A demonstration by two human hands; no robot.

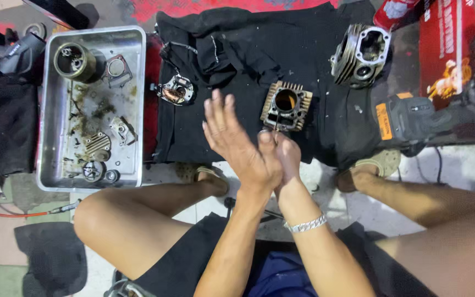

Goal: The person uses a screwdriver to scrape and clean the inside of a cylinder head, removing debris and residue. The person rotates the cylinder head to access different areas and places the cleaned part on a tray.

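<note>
A: Where are the two hands?

B: Both are just in front of the finned cylinder block (286, 106), on the side near the person. The left hand (236, 144) is flat and open, its fingers (218, 113) spread and pointing away from the body. It lies over the right hand (286, 155) and presses on it.

A: And the right hand, is it closed?

B: It is mostly covered by the left one. Its fingertips seem to pinch something small and thin, just at the near edge of the cylinder block, but what it is I cannot tell. A metal bracelet (305, 224) is on the right wrist.

A: Where does the cylinder block stand?

B: On a black cloth (314, 60) spread on the floor, with its round bore facing up.

A: What is around it?

B: Beyond the cylinder block and to the right lies a cylinder head (360, 55), on the same cloth. To the left of the block, at the edge of the cloth, there is a small stator with copper windings (176, 91). Further left, well apart from the block, a metal tray (53, 137) holds dirty engine parts. To the right of the block lies a dark power tool with an orange label (413, 121).
</note>
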